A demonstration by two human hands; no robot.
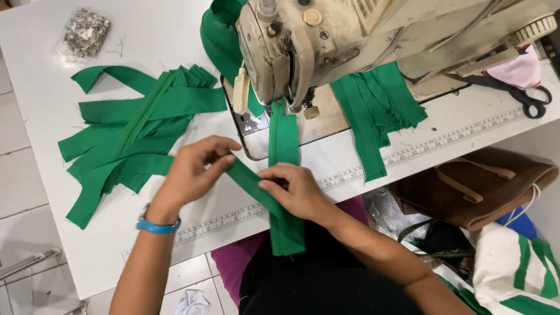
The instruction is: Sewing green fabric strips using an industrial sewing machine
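The long green fabric strip (284, 146) runs lengthwise from the sewing machine's (303, 46) presser foot toward the person, right hand (294, 189) pressing it flat, left hand (195, 169) pinching a second green strip (248, 181) laid diagonally across it

White table (35, 52), green strips (134, 128), scissors (528, 96)
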